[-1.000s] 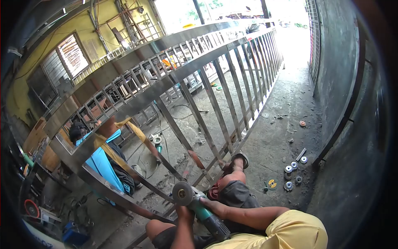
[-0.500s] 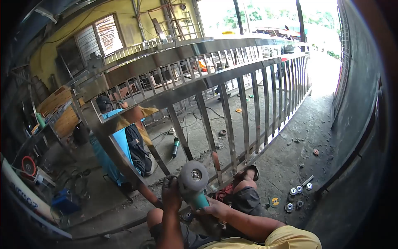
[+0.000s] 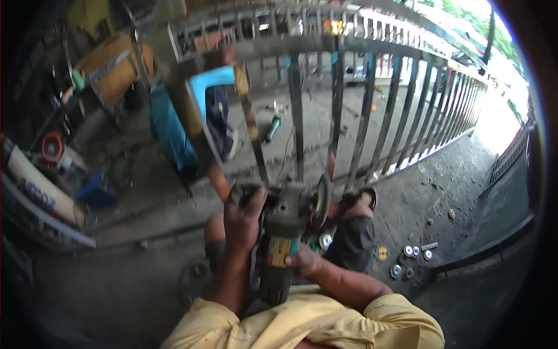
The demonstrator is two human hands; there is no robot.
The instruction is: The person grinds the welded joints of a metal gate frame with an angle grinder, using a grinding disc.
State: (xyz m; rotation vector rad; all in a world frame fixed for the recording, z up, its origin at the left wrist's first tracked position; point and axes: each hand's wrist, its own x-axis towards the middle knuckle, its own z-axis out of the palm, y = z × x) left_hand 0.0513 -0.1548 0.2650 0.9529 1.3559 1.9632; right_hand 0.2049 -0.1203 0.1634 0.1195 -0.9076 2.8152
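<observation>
By metal bars, left hand and right hand hold a cylindrical grinder.

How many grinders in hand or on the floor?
2: one grinder in the left hand and right hand; a second grinder on the floor beyond the railing. Others may be hidden.

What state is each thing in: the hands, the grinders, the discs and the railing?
Angle grinder: held in both hands
Grinding disc: fitted to the held grinder; spinning or stopped, cannot tell
Left hand: gripping near the grinder's head
Right hand: gripping the grinder's body
Metal railing: standing upright
Second angle grinder: lying on the floor
Yellow disc: loose, on the floor
</observation>
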